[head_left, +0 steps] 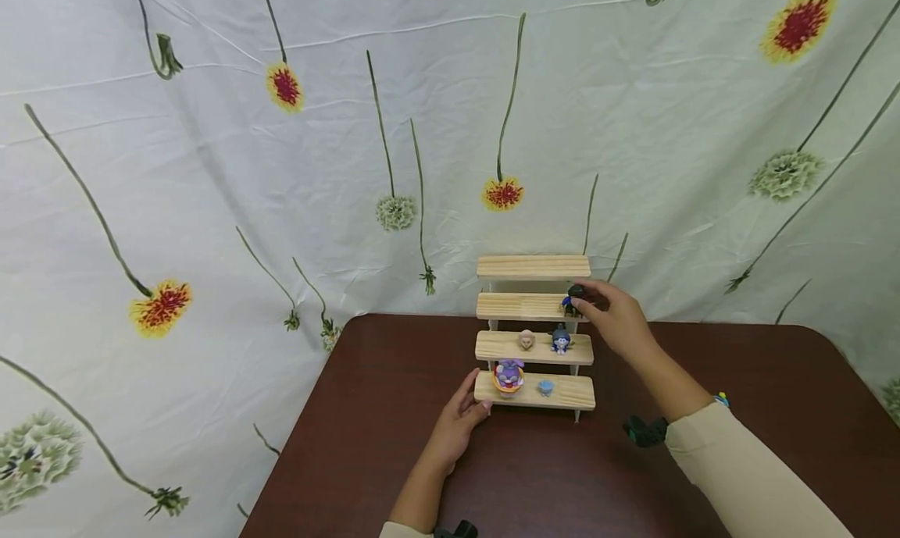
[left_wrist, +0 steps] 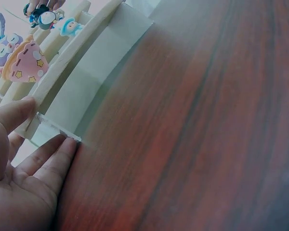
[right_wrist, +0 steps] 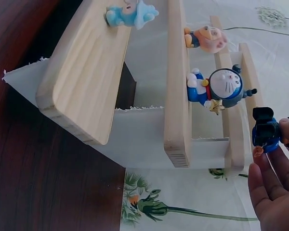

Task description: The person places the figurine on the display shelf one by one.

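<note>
A four-tier wooden step shelf (head_left: 534, 267) stands on a dark brown table (head_left: 366, 444). My right hand (head_left: 610, 313) pinches a small dark blue figure (head_left: 573, 297) at the right end of the second tier from the top; the right wrist view shows that figure (right_wrist: 265, 130) at my fingertips (right_wrist: 267, 168). My left hand (head_left: 473, 404) rests with straight fingers against the shelf's lower left end, and its fingers (left_wrist: 53, 159) touch the white side panel (left_wrist: 82, 96). A blue-and-white cat figure (head_left: 560, 340) and a pink-headed figure (head_left: 526, 339) stand on the third tier.
On the bottom tier sit a purple figure in an orange base (head_left: 508, 375) and a small light blue figure (head_left: 545, 386). A flower-print cloth (head_left: 281, 171) hangs close behind the table. The table's left edge (head_left: 302, 436) runs near my left forearm.
</note>
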A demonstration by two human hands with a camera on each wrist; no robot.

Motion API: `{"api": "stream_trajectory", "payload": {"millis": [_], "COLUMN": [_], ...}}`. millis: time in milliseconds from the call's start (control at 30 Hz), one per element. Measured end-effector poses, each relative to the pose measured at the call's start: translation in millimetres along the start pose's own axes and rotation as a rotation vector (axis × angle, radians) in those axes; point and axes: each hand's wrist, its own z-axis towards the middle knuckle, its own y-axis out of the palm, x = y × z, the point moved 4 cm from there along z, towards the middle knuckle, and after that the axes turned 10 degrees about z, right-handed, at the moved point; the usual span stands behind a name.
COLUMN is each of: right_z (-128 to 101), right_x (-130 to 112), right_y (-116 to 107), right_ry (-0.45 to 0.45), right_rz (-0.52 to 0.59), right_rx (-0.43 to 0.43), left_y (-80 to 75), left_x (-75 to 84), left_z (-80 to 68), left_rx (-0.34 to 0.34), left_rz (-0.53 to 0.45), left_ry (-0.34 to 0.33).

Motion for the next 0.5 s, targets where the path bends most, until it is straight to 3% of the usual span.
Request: {"api": "stream_trajectory", "payload": {"millis": [500], "right_z": [13], "right_x": [3], "right_y": [12], "right_ry": [-0.033], "right_rz": [-0.049], "right_rx": [-0.001], "left_y": [0.7], "left_x": [0.2], "left_z": [0.1], "left_rx": [-0.001], "left_rz": [0.012], "left_ry": [0.021]}}
